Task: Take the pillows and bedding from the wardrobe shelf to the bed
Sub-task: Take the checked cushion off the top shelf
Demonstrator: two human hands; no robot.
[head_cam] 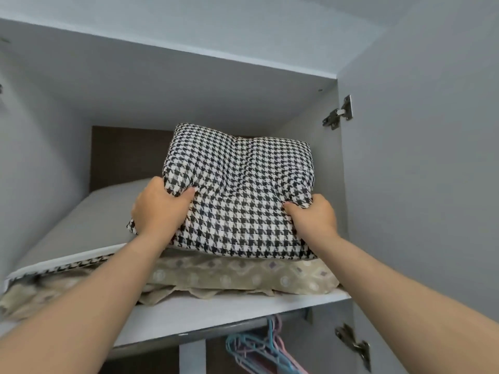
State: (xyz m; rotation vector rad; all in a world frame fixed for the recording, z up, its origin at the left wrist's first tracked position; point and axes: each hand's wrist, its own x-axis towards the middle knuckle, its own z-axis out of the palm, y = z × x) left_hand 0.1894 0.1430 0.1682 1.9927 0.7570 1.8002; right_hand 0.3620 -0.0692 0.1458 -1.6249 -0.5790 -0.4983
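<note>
Pillow (pixel 243 195) sits on beige bedding (pixel 229 276) on shelf (pixel 216 311), long axis running left-right; left hand (pixel 159 209) and right hand (pixel 313 217) both pinch fabric at its near edge, so it pulls straight toward person

The pillow (pixel 243 190) is black-and-white houndstooth. Under it, at the shelf's front edge, lies beige bedding (pixel 229 276) printed with pale circles and small purple diamonds. The shelf (pixel 205 311) is white, the wardrobe walls (pixel 421 157) light grey, its back panel (pixel 127 155) dark brown. Below hang blue and pink hangers (pixel 259 346).
</note>
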